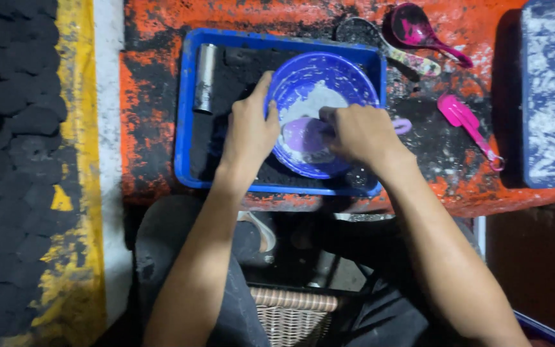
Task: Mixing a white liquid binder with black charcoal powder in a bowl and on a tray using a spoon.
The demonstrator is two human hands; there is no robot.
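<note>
Right hand (361, 132) fingers pinch what looks like a purple scraper (303, 133) inside the blue bowl (319, 83), mid-frame; left hand (248, 125) fingers press together on its rim. Mixing seems underway; next calls for steady bowl grip. Blue tray (184, 96) beneath.

A blue bowl (321, 83) smeared white sits in a blue tray (184, 115) on an orange-and-black-stained table (149, 83).

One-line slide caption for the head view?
Left hand steadies a blue bowl in a blue tray; right hand works a purple spoon inside.
</note>
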